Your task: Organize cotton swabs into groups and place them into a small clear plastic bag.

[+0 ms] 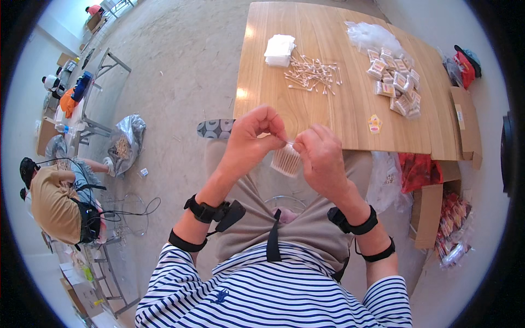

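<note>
A small clear bag of cotton swabs hangs between my hands, just off the near edge of the wooden table. My left hand pinches the bag's top at one corner with thumb and forefinger. On the other side, my right hand closes on the top corner, its fingers curled and partly hiding the bag. Loose cotton swabs lie scattered on the table ahead, beside a stack of white clear-plastic bags. Farther right sits a pile of filled swab packs.
Crumpled clear plastic lies behind the packs, and a small yellow label near the table's front edge. Cardboard boxes and red bags stand at right. A co-worker sits at left, near a sack on the floor.
</note>
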### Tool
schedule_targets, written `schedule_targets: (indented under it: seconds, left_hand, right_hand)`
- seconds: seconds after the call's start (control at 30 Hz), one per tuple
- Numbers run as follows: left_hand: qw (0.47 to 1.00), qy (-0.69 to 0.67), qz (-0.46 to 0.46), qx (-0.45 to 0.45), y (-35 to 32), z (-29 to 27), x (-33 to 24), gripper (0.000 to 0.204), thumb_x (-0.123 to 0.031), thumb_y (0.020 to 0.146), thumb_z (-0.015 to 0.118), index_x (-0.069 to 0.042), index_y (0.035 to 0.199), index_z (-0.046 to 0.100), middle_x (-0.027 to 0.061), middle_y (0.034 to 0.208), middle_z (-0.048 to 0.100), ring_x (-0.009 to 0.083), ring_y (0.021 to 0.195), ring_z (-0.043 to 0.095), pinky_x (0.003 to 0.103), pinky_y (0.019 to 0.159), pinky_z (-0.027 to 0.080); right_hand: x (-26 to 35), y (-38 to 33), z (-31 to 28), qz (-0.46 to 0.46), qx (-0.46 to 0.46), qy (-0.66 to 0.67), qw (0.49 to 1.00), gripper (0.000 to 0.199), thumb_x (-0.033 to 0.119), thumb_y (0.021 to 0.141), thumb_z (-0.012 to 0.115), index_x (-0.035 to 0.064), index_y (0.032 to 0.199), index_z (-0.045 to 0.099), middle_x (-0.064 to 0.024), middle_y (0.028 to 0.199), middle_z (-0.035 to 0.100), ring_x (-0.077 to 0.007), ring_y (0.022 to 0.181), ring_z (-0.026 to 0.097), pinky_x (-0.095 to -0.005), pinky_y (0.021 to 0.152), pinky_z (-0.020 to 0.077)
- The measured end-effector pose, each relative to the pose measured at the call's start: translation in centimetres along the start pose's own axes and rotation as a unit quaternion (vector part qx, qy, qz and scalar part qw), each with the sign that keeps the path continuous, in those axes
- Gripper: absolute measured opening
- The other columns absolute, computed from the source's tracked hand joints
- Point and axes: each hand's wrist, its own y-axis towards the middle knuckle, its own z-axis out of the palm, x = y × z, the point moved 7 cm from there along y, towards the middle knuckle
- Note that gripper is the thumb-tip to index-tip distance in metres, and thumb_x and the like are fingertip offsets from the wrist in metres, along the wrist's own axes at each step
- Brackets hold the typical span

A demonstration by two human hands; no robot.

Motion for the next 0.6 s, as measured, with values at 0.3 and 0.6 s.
schedule_targets:
  seconds: [0.3,0.6]
  left_hand:
    - [0.991,-0.098,0.014,-0.092,-1.0,-1.9,0.5,0.023,0.013,0.075,0.066,-0.004,0.088,0.056,0.0050,0.083,0.067,0.0095,0.078,0.064,0.024,0.072,0.052]
    - [0.997,-0.006,0.048,-0.052,-1.3,0.0,-0.9,0.018,0.009,0.081,0.067,-0.002,0.093,0.060,0.0044,0.090,0.068,0.0099,0.080,0.063,0.024,0.076,0.052]
  right_hand:
    - [-1.0,0.0,-0.4,0.092,-0.003,0.134,0.987,0.019,0.010,0.078,0.074,0.0005,0.087,0.061,-0.0155,0.081,0.057,-0.0310,0.073,0.057,-0.0401,0.062,0.0439]
    - [-1.5,-0.7,0.1,0.145,0.035,0.204,0.968,0.017,0.009,0.080,0.073,-0.0013,0.089,0.063,-0.0155,0.077,0.059,-0.0292,0.072,0.059,-0.0386,0.062,0.0444]
